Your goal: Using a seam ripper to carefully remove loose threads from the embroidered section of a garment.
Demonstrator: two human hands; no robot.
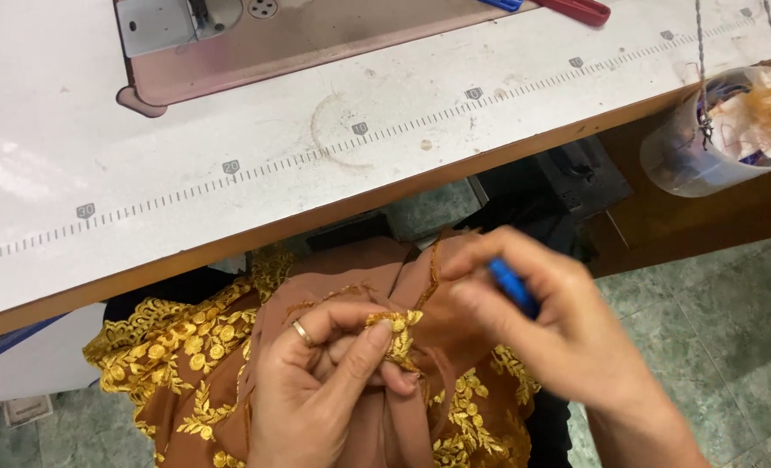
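We had the brown fabric (342, 286) bunched in our lap, just below the edge of the sewing table (420, 139), its gold embroidery (173, 342) spilling out to both sides. Our left hand (325, 390) was pinching a small fold of the gold trim (396, 334) between thumb and forefinger — held up tight, ring showing on one finger. Our right hand (559, 329) was closed around a small blue tool (514, 286), blurred, its tip hidden, so we could not tell what kind it was. To work that spot well, we judged the fold needed to stay taut and the tool kept shallow, catching thread only and not the cloth beneath. The fabric looked soft and matte, a warm rust-brown; the embroidery was dense, leafy and floral, raised and shiny. Further out, the base of a sewing machine (273, 43) sat on the table, a printed ruler strip (359, 130) ran along it, and a clear plastic tub of scraps (723, 130) hung at the right.
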